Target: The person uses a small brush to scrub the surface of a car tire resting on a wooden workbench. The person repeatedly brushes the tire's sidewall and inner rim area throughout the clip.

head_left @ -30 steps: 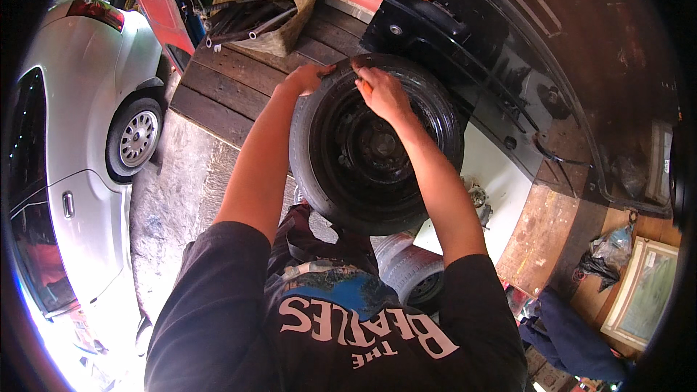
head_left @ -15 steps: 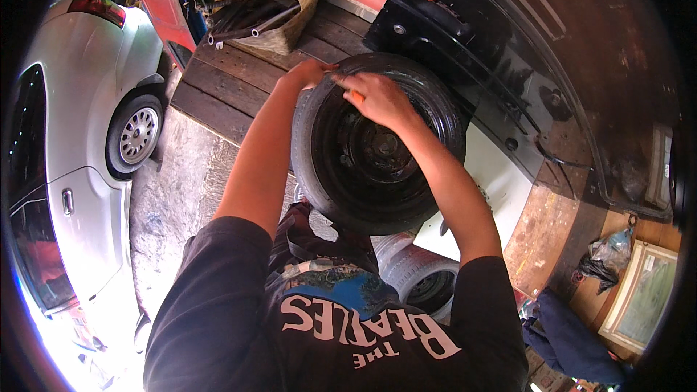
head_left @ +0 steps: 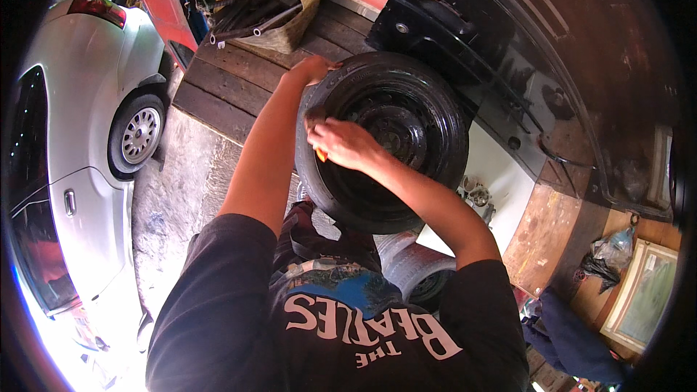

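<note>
1. The tyre point(head_left: 385, 141), mounted on a black steel wheel, stands upright on its tread in front of the person, leaning a little toward the black car body point(head_left: 508, 51); it rests on something hidden by the chest.
2. The left hand point(head_left: 314, 70) is curled over the top of the tread, apparently to keep the wheel steady; its fingers wrap the far edge, so how tightly they close cannot be told.
3. The right hand point(head_left: 345, 144) lies on the near sidewall, fingers pressed together around a small orange object point(head_left: 320, 154) at the rubber; what it is cannot be told.
4. The rubber is matt black and rounded; the wheel centre is dark, dished and pierced by holes.
5. Behind stand weathered wooden planks point(head_left: 218, 80) and a grimy tan jerrycan point(head_left: 276, 0); a silver car point(head_left: 87, 138), glossy, sits on the left; another tyre point(head_left: 417, 268) lies below.
</note>
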`<state>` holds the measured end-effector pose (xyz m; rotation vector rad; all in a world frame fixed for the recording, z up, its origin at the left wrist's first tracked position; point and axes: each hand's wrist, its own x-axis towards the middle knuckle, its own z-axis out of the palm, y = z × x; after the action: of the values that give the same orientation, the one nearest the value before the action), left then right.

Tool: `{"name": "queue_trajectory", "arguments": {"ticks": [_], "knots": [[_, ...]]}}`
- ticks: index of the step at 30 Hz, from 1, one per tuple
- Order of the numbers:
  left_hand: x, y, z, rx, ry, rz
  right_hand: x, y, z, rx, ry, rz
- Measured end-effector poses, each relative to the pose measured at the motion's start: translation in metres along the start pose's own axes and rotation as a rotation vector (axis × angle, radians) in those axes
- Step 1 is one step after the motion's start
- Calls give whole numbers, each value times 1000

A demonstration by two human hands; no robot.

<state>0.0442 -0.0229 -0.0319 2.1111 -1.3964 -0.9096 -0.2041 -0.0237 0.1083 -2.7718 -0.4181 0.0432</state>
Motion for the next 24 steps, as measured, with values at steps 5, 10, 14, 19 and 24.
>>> {"name": "queue_trajectory", "arguments": {"ticks": [5,10,14,19,24], "knots": [[-3,-1,-4,99,-11,5,-9,-28,9,517,15,-63],[-8,19,-10,88,-4,-2,2,7,27,886,-29,465],[-10,-1,-10,188,-2,8,23,55,28,1253,288,678],[-14,16,-13,110,-22,-60,33,100,7,1014,560,886],[-11,29,-17,145,-44,-32,29,104,12,631,825,803]]}}
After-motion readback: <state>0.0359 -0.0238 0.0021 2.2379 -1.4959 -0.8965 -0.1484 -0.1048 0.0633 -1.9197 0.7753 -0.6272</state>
